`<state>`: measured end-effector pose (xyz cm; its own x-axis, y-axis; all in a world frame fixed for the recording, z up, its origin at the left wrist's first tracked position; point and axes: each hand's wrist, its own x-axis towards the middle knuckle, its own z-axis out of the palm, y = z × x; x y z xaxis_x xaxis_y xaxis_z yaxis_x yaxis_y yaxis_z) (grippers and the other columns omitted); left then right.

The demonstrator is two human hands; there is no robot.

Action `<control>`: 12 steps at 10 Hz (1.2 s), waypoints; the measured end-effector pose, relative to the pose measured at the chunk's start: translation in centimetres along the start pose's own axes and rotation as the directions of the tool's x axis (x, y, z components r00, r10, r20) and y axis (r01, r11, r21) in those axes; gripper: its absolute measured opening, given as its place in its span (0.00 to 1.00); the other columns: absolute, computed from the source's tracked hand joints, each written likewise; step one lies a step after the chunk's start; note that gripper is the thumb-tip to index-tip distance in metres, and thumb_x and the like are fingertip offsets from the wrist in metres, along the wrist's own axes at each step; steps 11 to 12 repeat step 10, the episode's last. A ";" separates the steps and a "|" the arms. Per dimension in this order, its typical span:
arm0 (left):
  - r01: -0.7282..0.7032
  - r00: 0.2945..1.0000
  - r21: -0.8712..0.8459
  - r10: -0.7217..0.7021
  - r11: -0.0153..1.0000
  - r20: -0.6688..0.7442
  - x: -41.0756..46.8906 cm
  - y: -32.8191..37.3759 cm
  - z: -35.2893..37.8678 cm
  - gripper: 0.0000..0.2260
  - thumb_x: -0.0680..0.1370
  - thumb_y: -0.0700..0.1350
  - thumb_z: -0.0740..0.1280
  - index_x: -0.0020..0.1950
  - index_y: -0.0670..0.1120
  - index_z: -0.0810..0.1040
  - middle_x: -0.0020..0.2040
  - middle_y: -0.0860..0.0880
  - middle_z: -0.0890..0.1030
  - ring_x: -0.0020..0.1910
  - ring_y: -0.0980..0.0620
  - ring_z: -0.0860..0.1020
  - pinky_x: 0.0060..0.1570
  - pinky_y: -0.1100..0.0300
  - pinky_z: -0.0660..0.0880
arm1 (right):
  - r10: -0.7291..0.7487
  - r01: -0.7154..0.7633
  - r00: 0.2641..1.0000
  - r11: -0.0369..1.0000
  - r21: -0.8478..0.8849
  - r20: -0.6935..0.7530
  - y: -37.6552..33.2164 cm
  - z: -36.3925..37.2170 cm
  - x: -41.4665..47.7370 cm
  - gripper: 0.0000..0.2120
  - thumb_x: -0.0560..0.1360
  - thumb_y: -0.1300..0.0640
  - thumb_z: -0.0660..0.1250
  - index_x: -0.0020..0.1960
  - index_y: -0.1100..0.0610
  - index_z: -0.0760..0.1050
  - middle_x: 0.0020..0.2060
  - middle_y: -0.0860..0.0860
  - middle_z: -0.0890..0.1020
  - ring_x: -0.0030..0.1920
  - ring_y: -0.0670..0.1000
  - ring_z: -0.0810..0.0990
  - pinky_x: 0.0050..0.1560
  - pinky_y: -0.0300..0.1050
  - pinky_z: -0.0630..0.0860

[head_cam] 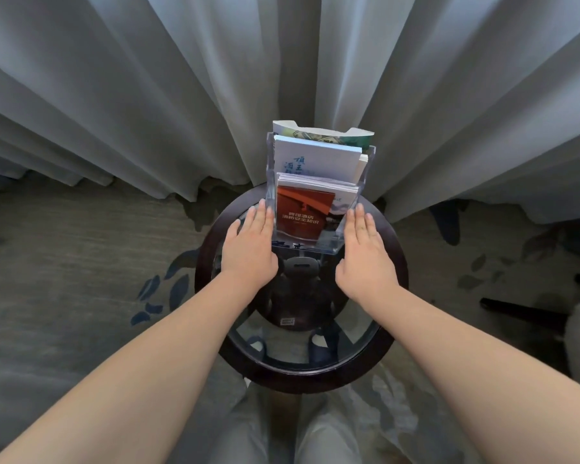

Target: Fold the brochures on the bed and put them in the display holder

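A clear acrylic display holder (332, 244) stands upright on a round glass-topped table (392, 316). Its front tier holds a stack of folded brochures with a red-orange cover (300, 212) facing me. The tier behind holds white brochures (315, 157) with blue characters, and a green-patterned one (318, 133) stands at the back. My left hand (250, 242) lies flat with straight fingers against the holder's left side. My right hand (365, 249) lies flat against its right side. Neither hand grips anything.
Grey curtains (148, 95) hang close behind the table. Patterned grey carpet (81, 262) with blue leaf shapes surrounds it. A dark chair leg (523, 313) shows at the right. My legs and slippered feet show below and through the glass.
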<state>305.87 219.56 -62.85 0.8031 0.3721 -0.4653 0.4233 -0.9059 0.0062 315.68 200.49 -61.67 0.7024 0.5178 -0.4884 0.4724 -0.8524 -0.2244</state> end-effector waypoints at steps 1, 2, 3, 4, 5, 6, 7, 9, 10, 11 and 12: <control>-0.001 1.000 -0.037 0.001 0.999 -0.004 0.2 0.3 0.2 0.37 0.82 0.50 0.61 0.85 0.45 0.45 0.85 0.45 0.45 0.84 0.48 0.47 0.81 0.48 0.54 | -0.009 0.007 1.000 0.999 -0.049 -0.021 0.1 -0.3 0.6 0.44 0.79 0.58 0.63 0.83 0.59 0.36 0.82 0.56 0.37 0.83 0.55 0.40 0.81 0.49 0.43; -0.001 1.000 -0.023 0.001 1.000 -0.010 0.3 0.6 0.0 0.37 0.82 0.50 0.62 0.85 0.46 0.45 0.85 0.45 0.45 0.84 0.47 0.47 0.81 0.48 0.54 | -0.016 0.016 1.000 1.000 -0.009 -0.017 0.4 -0.8 1.1 0.44 0.79 0.58 0.64 0.83 0.59 0.37 0.82 0.56 0.38 0.83 0.54 0.41 0.82 0.50 0.46; 0.014 1.000 0.007 -0.014 1.000 -0.012 0.6 0.7 -0.4 0.36 0.83 0.51 0.61 0.85 0.46 0.45 0.85 0.46 0.45 0.84 0.47 0.47 0.81 0.47 0.54 | -0.023 0.024 1.000 0.999 0.040 -0.019 0.4 -0.9 1.1 0.45 0.78 0.59 0.65 0.83 0.58 0.38 0.82 0.55 0.38 0.83 0.53 0.42 0.81 0.48 0.47; 0.028 1.000 0.001 -0.028 1.000 0.002 0.5 0.9 -0.7 0.37 0.83 0.50 0.63 0.85 0.47 0.44 0.85 0.46 0.45 0.84 0.47 0.46 0.82 0.48 0.53 | -0.005 0.007 1.000 0.997 0.072 -0.031 0.1 -0.8 1.0 0.44 0.79 0.59 0.65 0.83 0.58 0.39 0.83 0.56 0.39 0.83 0.53 0.44 0.80 0.47 0.50; 0.031 0.999 0.003 -0.031 1.000 0.022 0.4 1.0 -0.6 0.38 0.83 0.51 0.63 0.85 0.47 0.43 0.85 0.46 0.43 0.84 0.46 0.45 0.82 0.47 0.52 | 0.027 -0.024 0.999 0.995 0.097 -0.030 -0.5 -0.7 1.1 0.44 0.79 0.60 0.65 0.83 0.59 0.39 0.83 0.56 0.39 0.83 0.53 0.43 0.81 0.48 0.49; 0.062 0.998 0.063 -0.064 0.996 0.023 0.1 1.4 -0.9 0.40 0.82 0.53 0.63 0.85 0.47 0.40 0.85 0.46 0.41 0.84 0.42 0.43 0.80 0.43 0.54 | 0.049 -0.048 0.999 0.995 0.085 -0.013 -0.8 -0.9 1.2 0.45 0.78 0.59 0.64 0.83 0.60 0.38 0.82 0.57 0.39 0.83 0.54 0.41 0.82 0.48 0.46; 0.077 0.997 0.024 -0.077 0.997 -0.019 -0.4 1.7 -1.4 0.41 0.82 0.53 0.64 0.84 0.48 0.40 0.85 0.46 0.41 0.84 0.42 0.43 0.79 0.42 0.56 | 0.058 -0.059 0.998 0.996 0.069 0.013 -1.0 -1.4 1.1 0.46 0.78 0.57 0.66 0.83 0.59 0.37 0.82 0.57 0.38 0.83 0.54 0.40 0.81 0.49 0.45; 0.055 0.996 0.031 -0.053 0.998 -0.071 -1.2 2.5 -4.3 0.40 0.81 0.56 0.65 0.85 0.46 0.45 0.85 0.46 0.50 0.83 0.43 0.56 0.80 0.40 0.55 | 0.069 -0.042 0.987 0.981 0.187 -0.142 -1.6 -4.0 0.8 0.45 0.79 0.60 0.66 0.83 0.59 0.37 0.83 0.54 0.44 0.83 0.52 0.44 0.82 0.51 0.51; 0.096 0.978 0.067 -0.081 0.993 -0.194 -1.4 3.1 -6.7 0.37 0.82 0.57 0.61 0.85 0.47 0.47 0.84 0.46 0.55 0.76 0.42 0.68 0.78 0.36 0.51 | 0.046 -0.012 0.984 0.981 0.194 -0.171 -2.6 -6.2 0.1 0.46 0.79 0.60 0.67 0.83 0.59 0.36 0.83 0.55 0.43 0.83 0.53 0.44 0.82 0.52 0.52; 0.096 0.978 0.067 -0.081 0.993 -0.194 -1.4 3.1 -6.7 0.37 0.82 0.57 0.61 0.85 0.47 0.47 0.84 0.46 0.55 0.76 0.42 0.68 0.78 0.36 0.51 | 0.046 -0.012 0.984 0.981 0.194 -0.171 -2.6 -6.2 0.1 0.46 0.79 0.60 0.67 0.83 0.59 0.36 0.83 0.55 0.43 0.83 0.53 0.44 0.82 0.52 0.52; 0.096 0.978 0.067 -0.081 0.993 -0.194 -1.4 3.1 -6.7 0.37 0.82 0.57 0.61 0.85 0.47 0.47 0.84 0.46 0.55 0.76 0.42 0.68 0.78 0.36 0.51 | 0.046 -0.012 0.984 0.981 0.194 -0.171 -2.6 -6.2 0.1 0.46 0.79 0.60 0.67 0.83 0.59 0.36 0.83 0.55 0.43 0.83 0.53 0.44 0.82 0.52 0.52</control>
